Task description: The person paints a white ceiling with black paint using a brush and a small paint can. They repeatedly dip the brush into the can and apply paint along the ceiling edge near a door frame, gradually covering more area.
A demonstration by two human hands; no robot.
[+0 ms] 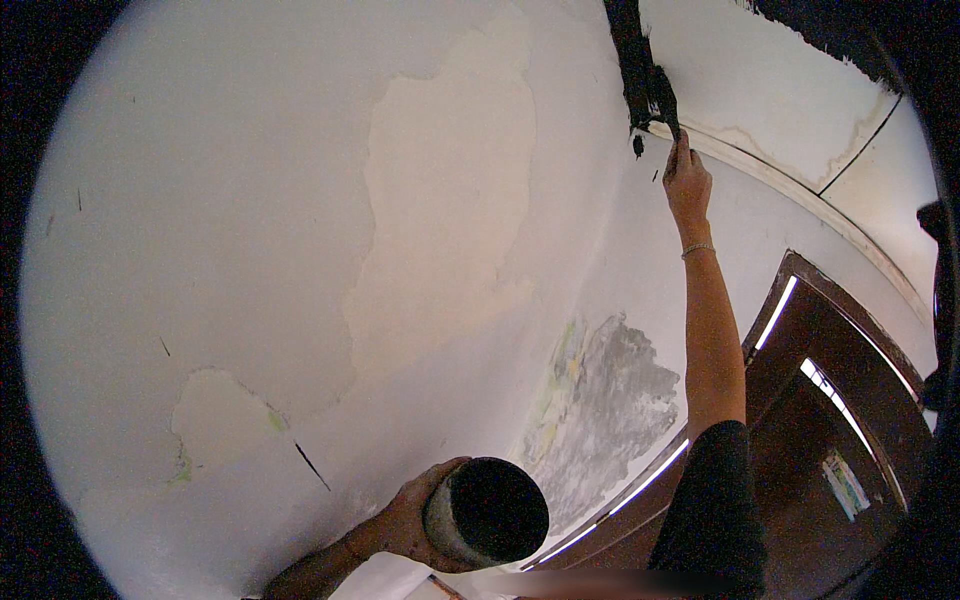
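Observation:
My right hand (688,185) is raised high at the upper right, with its fingers closed around the handle of a paintbrush (664,95). The brush is black with paint, and its bristles meet or lie right beside a black painted strip (628,50) by the corner of wall and ceiling. Low in the view, my left hand (412,510) grips the side of a round paint can (440,530). The can is tilted so its mouth shows, dark inside with what looks like black paint. Its far-side fingers are hidden behind the can.
The pale wall (250,250) carries a large cream patch (450,190), a rough grey patch (625,390) and thin dark marks. A moulding (770,170) borders stained ceiling panels (770,80), partly black at the far edge. A dark brown door (800,450) stands at the right.

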